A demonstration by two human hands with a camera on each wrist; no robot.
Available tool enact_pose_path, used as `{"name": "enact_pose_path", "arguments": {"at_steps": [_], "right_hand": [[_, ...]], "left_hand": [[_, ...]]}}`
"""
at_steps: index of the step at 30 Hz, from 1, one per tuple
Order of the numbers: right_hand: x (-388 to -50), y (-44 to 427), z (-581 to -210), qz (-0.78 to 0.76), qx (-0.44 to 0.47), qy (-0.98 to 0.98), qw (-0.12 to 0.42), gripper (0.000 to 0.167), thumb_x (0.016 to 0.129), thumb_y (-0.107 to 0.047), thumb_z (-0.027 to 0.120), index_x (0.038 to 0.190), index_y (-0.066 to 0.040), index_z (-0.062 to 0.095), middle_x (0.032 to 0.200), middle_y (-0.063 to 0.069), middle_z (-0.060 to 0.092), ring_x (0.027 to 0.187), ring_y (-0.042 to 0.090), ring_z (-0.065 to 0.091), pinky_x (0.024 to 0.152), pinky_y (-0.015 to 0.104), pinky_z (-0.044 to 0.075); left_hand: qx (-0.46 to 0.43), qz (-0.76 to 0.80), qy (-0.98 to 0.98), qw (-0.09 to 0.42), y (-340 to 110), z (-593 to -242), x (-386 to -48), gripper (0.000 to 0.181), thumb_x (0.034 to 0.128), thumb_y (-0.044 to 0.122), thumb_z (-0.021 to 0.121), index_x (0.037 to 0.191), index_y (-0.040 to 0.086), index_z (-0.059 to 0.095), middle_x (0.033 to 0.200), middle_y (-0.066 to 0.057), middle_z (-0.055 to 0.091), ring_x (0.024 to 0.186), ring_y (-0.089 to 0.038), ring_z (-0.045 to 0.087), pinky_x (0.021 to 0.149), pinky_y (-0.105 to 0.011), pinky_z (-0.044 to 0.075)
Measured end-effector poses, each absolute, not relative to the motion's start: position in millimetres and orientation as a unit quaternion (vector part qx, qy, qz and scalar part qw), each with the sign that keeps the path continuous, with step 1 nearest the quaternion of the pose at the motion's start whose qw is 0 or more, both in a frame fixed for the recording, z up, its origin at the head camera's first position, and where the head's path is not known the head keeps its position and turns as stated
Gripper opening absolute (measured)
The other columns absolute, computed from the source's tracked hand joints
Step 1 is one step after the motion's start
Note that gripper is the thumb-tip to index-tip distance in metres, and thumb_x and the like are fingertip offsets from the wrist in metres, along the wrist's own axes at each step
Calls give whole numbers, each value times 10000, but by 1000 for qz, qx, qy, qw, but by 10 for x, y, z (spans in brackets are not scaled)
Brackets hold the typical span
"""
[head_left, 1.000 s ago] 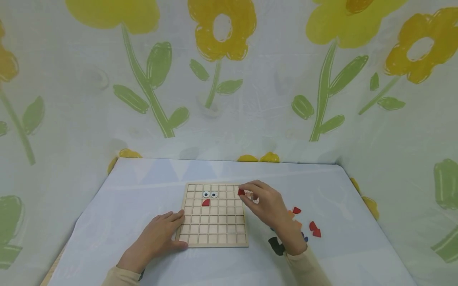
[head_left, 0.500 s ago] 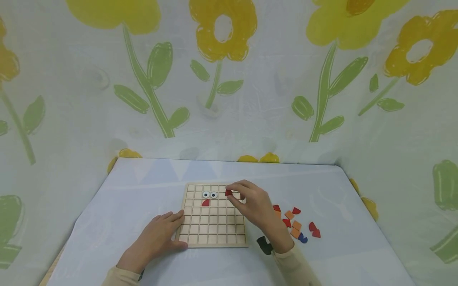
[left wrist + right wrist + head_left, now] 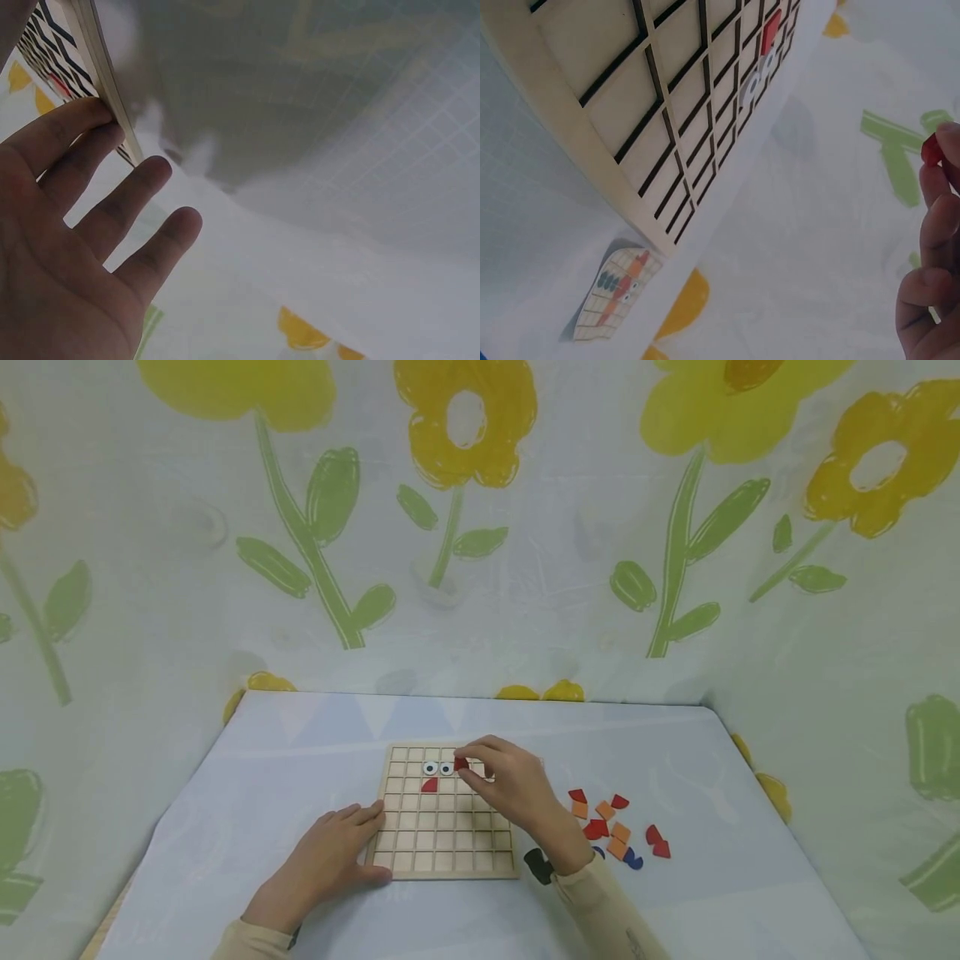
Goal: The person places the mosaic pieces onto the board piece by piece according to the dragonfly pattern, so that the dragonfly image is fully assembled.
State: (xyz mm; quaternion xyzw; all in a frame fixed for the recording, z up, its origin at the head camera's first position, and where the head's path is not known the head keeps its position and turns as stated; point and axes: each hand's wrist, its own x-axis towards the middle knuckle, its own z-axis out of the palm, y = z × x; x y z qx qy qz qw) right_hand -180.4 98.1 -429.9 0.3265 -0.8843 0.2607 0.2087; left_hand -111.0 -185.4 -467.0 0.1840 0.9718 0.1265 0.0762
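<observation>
You are pinching a small red tile [image 3: 461,763] between the thumb and fingers of your right hand [image 3: 513,781], and you are holding it raised over the upper part of the gridded wooden board [image 3: 425,840], just beside the right one of two eye tiles [image 3: 430,768] in the head view. Your fingers are hiding part of its outline. It is looking light and stiff, likely wood or plastic, with smooth faces that could be slipping under a loose pinch; breakage is seeming unlikely. Gripping it by opposite edges, at the fingertips, is probably leaving its underside freest. Your left hand [image 3: 330,857] is lying relaxed against the board's left edge, grasping nothing and likely steadying it. Raised ridges are dividing the cells, so a tilted tile could be catching on them. A red quarter-round tile [image 3: 430,786] is sitting just below the left eye tile, and a low sideways sweep is risking a knock there. The lower cells are offering wider room; loose orange squares [image 3: 620,832] and blue tiles [image 3: 636,863] are lying right of the board on the worktop [image 3: 337,727], and a picture card [image 3: 615,292] is resting beside one corner.
</observation>
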Motion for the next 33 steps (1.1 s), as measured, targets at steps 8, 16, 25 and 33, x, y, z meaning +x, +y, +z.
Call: {"name": "enact_pose_path", "arguments": {"at_steps": [8,16,25,33], "right_hand": [[-1945,871,-4355,243,309,-904,169,246,887,-242,812,1130,-230,773,1051,-117,712,720,69,570,579,135,463],[-2054,784,-4449,226,279,-929,85,241,906,-264,792,1142,-217,777,1075,-92,717,774,55,581,644,172,507],[-2094,708,-4533,174,296,-939,29,199,910,-247,786,1105,-208,789,1055,-108,723,914,94,674,743,250,553],[-2147,609,-4595,136,306,-942,8,153,907,-231,789,1060,-221,800,967,-119,707,837,29,611,710,200,523]], "left_hand": [[187,128,971,73,-1867,-4672,-1110,904,725,569,843,1385,1,601,1484,-124,539,1330,-422,502,1077,-615,412],[188,130,971,70,-1855,-4678,-1105,893,728,559,847,1379,-2,606,1483,-119,541,1328,-412,506,1076,-608,416],[193,127,971,65,-1850,-4668,-1095,891,723,551,852,1374,-8,608,1479,-118,546,1323,-396,514,1069,-599,426],[190,131,970,71,-1849,-4652,-1104,899,721,554,851,1380,-5,603,1478,-124,546,1321,-410,512,1067,-612,421]]}}
